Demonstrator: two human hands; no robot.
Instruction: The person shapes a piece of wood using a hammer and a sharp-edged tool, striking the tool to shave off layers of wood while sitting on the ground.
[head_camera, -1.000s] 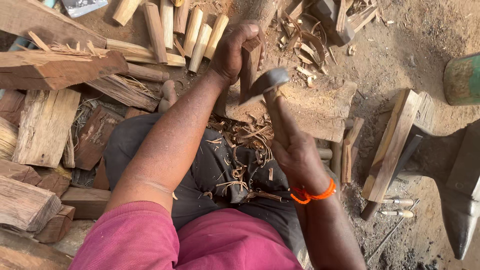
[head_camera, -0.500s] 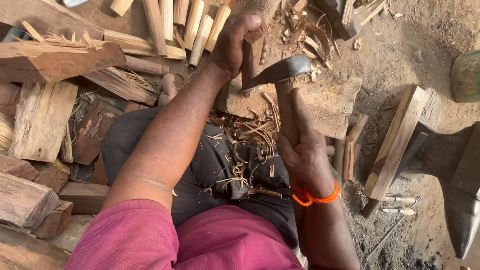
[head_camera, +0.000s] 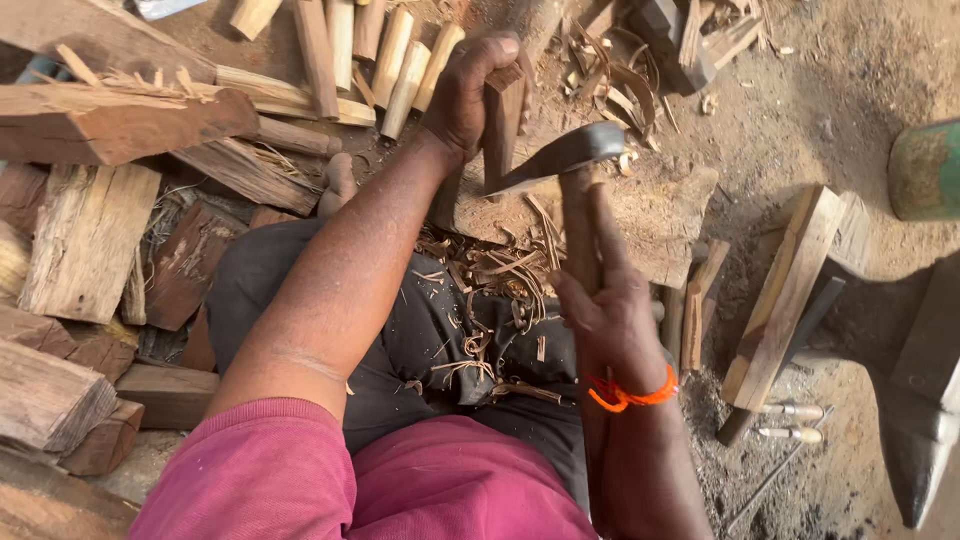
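The left hand (head_camera: 470, 95) is gripping a short dark wooden piece (head_camera: 503, 125) upright, its fingers closed around the upper end, at about twelve o'clock from the person's lap. The piece is standing on a worn chopping block (head_camera: 650, 215) set on the dirt floor. The right hand (head_camera: 605, 310) is holding a hatchet (head_camera: 560, 158) by its wooden handle, fingers wrapped tight, and the grey blade is lying against the piece's right side. Curled shavings (head_camera: 500, 290) are resting on the dark cloth over the knees. Split logs (head_camera: 90, 230) are lying at nine o'clock, pale carved sticks (head_camera: 400, 60) at eleven, and a flat plank (head_camera: 785, 290) at three o'clock. An orange band (head_camera: 630, 395) is circling the right wrist.
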